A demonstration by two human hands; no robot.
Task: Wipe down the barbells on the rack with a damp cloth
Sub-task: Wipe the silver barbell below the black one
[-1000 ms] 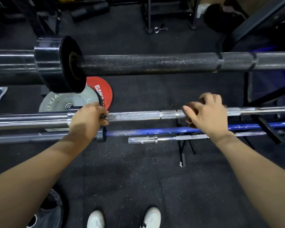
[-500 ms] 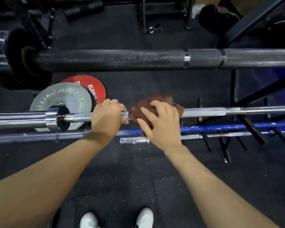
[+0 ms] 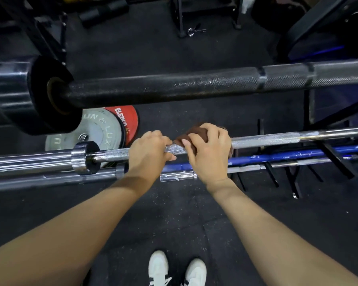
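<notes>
While our left hand (image 3: 148, 153) curls around the chrome barbell (image 3: 265, 138), our right hand (image 3: 209, 153) grips the brown cloth (image 3: 194, 134) wrapped on its knurling. The hands sit just apart; bare shaft runs rightward.

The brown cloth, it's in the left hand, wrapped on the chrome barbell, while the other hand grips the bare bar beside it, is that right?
Not quite. The head view shows the brown cloth held by the right hand, wrapped on the chrome barbell. It is the left hand that grips the bare bar beside it.
</notes>
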